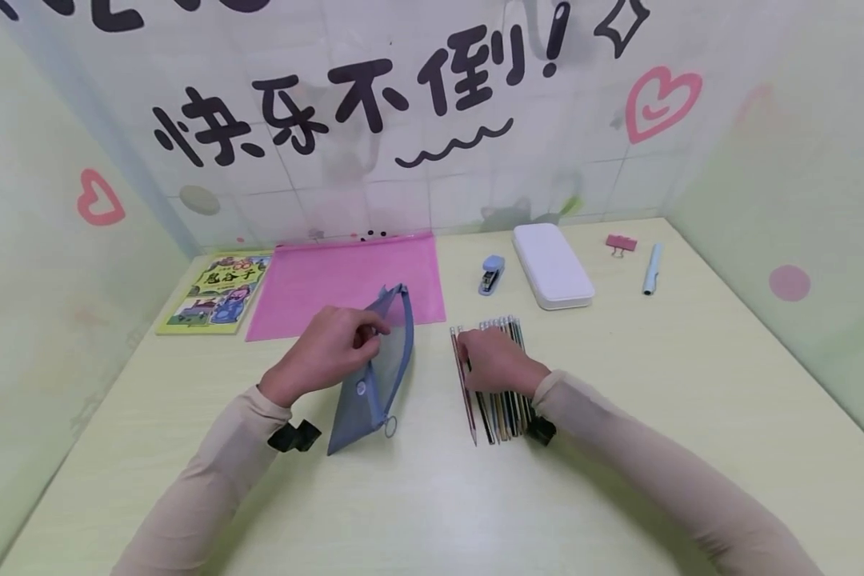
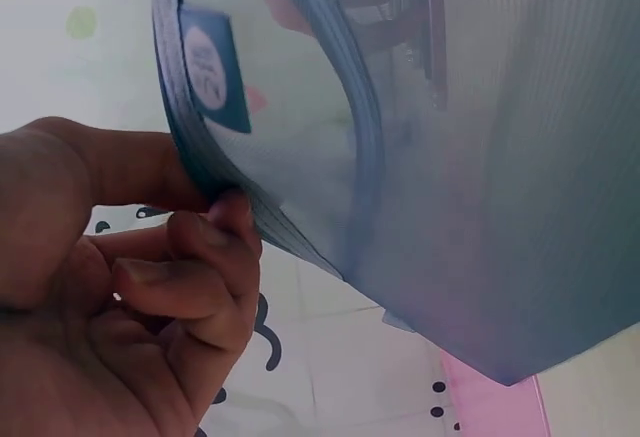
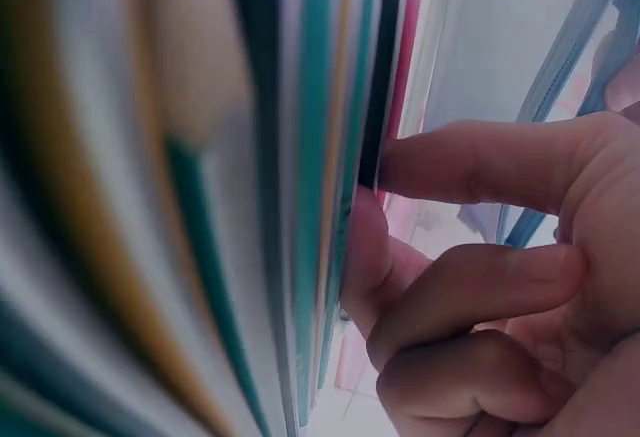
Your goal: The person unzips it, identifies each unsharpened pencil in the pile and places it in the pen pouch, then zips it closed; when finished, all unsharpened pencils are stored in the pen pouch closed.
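Observation:
My left hand (image 1: 334,346) pinches the top edge of a blue mesh zipper pouch (image 1: 356,416), which stands tilted on the table with its mouth partly open. In the left wrist view, thumb and fingers grip the zipper edge near a small label (image 2: 215,67). Several pencils (image 1: 502,424) lie side by side to the right of the pouch. Over them is my right hand (image 1: 500,362), its thumb and index finger pinching a dark pencil (image 3: 385,77) in the right wrist view. A reddish pencil (image 1: 470,408) lies at the left of the row.
Behind the pouch lie a pink folder (image 1: 353,272) and a book (image 1: 216,292). A stapler (image 1: 491,274), a white pencil case (image 1: 553,266), a binder clip (image 1: 621,243) and a light blue pen (image 1: 652,270) lie toward the back right. Walls border the table (image 1: 691,384).

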Available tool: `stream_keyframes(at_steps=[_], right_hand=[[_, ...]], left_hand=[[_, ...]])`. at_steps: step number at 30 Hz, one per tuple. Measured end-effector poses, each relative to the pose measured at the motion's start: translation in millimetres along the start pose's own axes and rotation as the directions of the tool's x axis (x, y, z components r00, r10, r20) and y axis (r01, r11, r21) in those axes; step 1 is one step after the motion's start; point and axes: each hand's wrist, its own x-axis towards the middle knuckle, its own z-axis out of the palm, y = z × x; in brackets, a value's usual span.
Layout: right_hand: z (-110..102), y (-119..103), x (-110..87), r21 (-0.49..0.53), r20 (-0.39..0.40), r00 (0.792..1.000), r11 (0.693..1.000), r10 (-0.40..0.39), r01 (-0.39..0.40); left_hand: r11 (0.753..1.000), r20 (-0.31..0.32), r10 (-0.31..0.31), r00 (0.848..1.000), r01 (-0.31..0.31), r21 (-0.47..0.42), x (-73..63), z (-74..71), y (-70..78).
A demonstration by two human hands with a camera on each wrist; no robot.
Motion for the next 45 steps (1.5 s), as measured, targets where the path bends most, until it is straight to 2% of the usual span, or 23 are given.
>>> stream_keyframes(at_steps=[6,11,17,23,34,36,45], right_hand=[[-2.3,1.3,2.1,0.098,-0.009,1.0,0.995,0.006,-0.005],[-16.3,2.0,3.4,0.216,-0.07,0.997,0.976,-0.017,0.032],[-30.4,-9.6,9.1,0.395,-0.165,0.986,0.915,-0.015,0.08],[-27.0,-23.8,18.2,0.501,-0.246,0.969,0.858,0.015,0.114],[-21.1,-33.2,21.9,0.62,-0.258,0.962,0.779,0.085,0.097],[-18.2,-33.9,22.4,0.624,-0.251,0.964,0.777,0.09,0.09],[-3.6,-44.2,19.7,0.57,-0.245,0.968,0.815,0.047,0.105]], left_hand=[[0.998,-0.048,0.002,0.999,-0.006,-0.068,-0.4,6.4,-3.3],[0.99,-0.081,0.011,0.997,-0.022,-0.137,1.9,15.2,-5.5],[0.986,-0.094,0.0,0.996,-0.016,-0.165,5.1,22.4,-4.7],[0.981,-0.11,0.004,0.994,-0.025,-0.191,8.0,26.5,0.8],[0.985,-0.129,0.016,0.992,-0.037,-0.166,8.6,28.5,8.3],[0.985,-0.139,0.02,0.99,-0.043,-0.168,8.6,29.1,8.3],[0.979,-0.204,0.027,0.979,-0.067,-0.192,8.9,32.0,8.7]])
